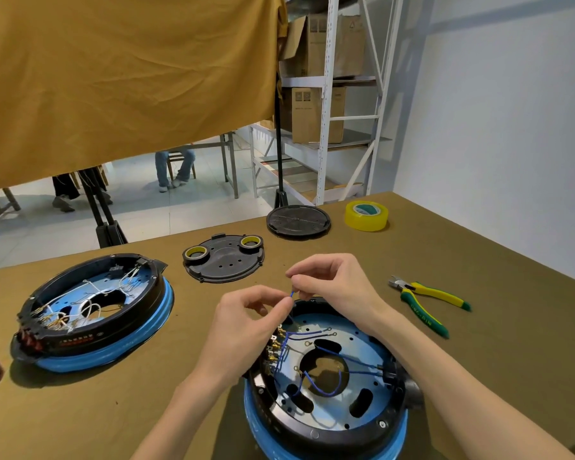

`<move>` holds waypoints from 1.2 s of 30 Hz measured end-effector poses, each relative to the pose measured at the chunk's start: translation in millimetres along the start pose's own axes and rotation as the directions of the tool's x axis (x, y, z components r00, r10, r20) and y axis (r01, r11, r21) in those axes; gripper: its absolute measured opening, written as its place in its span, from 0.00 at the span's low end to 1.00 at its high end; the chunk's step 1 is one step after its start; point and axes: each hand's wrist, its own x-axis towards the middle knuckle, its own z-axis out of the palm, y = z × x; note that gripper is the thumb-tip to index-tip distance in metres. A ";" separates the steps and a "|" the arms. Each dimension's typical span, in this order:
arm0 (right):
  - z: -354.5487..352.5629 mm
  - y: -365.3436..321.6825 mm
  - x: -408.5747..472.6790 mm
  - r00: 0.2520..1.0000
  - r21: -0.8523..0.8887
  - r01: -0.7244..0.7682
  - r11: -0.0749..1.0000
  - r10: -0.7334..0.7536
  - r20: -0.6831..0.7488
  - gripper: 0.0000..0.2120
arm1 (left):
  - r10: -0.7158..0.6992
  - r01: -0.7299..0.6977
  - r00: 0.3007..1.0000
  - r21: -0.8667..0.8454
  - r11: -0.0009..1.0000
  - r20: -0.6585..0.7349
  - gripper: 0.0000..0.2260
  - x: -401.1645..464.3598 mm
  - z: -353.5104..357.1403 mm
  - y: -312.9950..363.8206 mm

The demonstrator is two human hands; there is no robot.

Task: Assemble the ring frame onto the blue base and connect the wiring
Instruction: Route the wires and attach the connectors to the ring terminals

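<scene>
Olive cloth covered the worktop (478,254), with a mustard curtain (123,78) hanging past its far edge. At the near edge sat the blue base (326,439) with the black ring frame (312,426) on it, blue wires (312,356) looping across its metal plate. Above its far rim, the left hand (246,323) and right hand (332,283) both pinched one blue wire end (291,294), seemingly between thumb and forefinger. Green-and-yellow pliers (427,302) lay toward the right edge; a second wired assembly (93,310) sat near the left edge.
</scene>
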 end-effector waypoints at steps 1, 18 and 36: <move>1.7 -2.2 -2.2 1.000 0.014 0.007 1.000 -0.007 0.002 0.06 | -0.013 0.013 1.000 -0.035 0.999 0.013 0.03 0.7 -0.8 0.6; 11.1 7.7 -19.8 0.981 0.238 -0.195 0.952 0.193 0.033 0.05 | -0.077 0.097 0.982 -0.112 0.989 0.171 0.05 1.9 -12.4 5.3; 38.4 38.5 -41.6 0.949 -0.337 -0.285 0.897 0.314 0.034 0.02 | -0.351 0.218 0.889 0.403 0.889 0.293 0.04 7.4 -39.3 -24.1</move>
